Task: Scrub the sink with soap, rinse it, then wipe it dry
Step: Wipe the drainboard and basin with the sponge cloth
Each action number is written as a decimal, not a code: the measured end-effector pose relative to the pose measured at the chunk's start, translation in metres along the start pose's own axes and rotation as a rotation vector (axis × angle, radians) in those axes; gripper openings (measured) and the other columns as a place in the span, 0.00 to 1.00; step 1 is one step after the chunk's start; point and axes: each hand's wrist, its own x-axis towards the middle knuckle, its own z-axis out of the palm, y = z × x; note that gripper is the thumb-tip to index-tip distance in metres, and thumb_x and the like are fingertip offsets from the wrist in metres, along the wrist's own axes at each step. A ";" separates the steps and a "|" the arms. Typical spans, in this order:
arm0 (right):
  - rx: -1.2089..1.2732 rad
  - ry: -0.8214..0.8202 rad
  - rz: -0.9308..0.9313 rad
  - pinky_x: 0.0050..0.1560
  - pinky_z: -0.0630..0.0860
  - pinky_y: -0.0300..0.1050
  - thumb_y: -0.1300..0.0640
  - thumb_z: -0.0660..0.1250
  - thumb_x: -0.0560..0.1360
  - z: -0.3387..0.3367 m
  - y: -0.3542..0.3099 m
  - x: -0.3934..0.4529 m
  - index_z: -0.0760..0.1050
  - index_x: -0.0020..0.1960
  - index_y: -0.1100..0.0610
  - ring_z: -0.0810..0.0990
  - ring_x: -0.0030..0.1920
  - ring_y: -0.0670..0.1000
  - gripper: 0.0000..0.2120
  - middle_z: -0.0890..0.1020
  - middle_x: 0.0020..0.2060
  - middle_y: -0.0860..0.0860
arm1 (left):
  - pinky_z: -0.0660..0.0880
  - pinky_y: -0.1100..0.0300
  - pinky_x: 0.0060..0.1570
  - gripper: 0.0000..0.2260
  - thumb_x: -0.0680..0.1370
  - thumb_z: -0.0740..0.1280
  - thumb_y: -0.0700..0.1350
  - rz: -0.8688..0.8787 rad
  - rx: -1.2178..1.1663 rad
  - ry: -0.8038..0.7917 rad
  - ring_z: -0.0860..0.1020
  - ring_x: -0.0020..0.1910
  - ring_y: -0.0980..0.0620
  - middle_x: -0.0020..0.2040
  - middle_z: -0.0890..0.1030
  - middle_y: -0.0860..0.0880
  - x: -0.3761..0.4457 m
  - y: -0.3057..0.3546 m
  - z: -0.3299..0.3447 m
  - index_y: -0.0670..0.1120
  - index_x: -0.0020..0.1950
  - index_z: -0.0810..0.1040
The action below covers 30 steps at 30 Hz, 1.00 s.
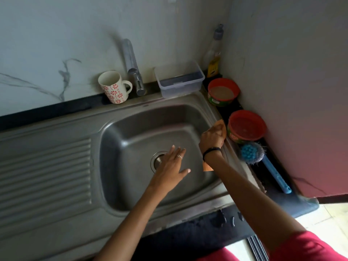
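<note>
The steel sink [131,129] fills the middle of the head view, with its drain [157,161] in the basin floor and a ribbed drainboard [47,166] on the left. My left hand [172,166] hovers over the basin beside the drain, fingers straight and spread, holding nothing. My right hand [212,137] grips an orange cloth [222,125] against the sink's right rim. A corner of the cloth shows below my wrist.
A tap [133,66] stands behind the basin, with a floral mug [114,87] on its left and a clear plastic box [180,80] on its right. Along the right ledge stand a soap bottle [214,51], two red-rimmed tubs [223,92] [246,127] and a blue brush [263,161].
</note>
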 end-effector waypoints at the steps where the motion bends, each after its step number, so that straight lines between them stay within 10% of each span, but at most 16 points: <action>1: 0.002 0.007 -0.006 0.23 0.55 0.39 0.58 0.51 0.80 0.002 0.001 -0.005 0.64 0.67 0.72 0.77 0.53 0.60 0.22 0.65 0.66 0.72 | 0.53 0.55 0.73 0.25 0.79 0.61 0.50 0.005 -0.051 0.068 0.50 0.76 0.51 0.75 0.60 0.46 -0.008 0.004 0.003 0.47 0.75 0.59; 6: -0.017 0.030 0.017 0.21 0.54 0.38 0.58 0.51 0.80 0.014 0.006 -0.024 0.61 0.68 0.74 0.79 0.51 0.58 0.23 0.66 0.65 0.73 | 0.68 0.67 0.56 0.14 0.80 0.61 0.44 -0.007 -0.270 0.306 0.75 0.60 0.55 0.60 0.79 0.51 -0.042 0.021 0.008 0.47 0.65 0.75; 30: 0.025 -0.066 0.031 0.23 0.56 0.40 0.57 0.53 0.79 0.033 0.016 -0.080 0.72 0.60 0.65 0.79 0.51 0.59 0.17 0.76 0.58 0.65 | 0.72 0.59 0.59 0.13 0.79 0.61 0.47 -0.026 -0.193 -0.119 0.77 0.57 0.55 0.59 0.79 0.51 -0.059 -0.007 0.017 0.49 0.61 0.77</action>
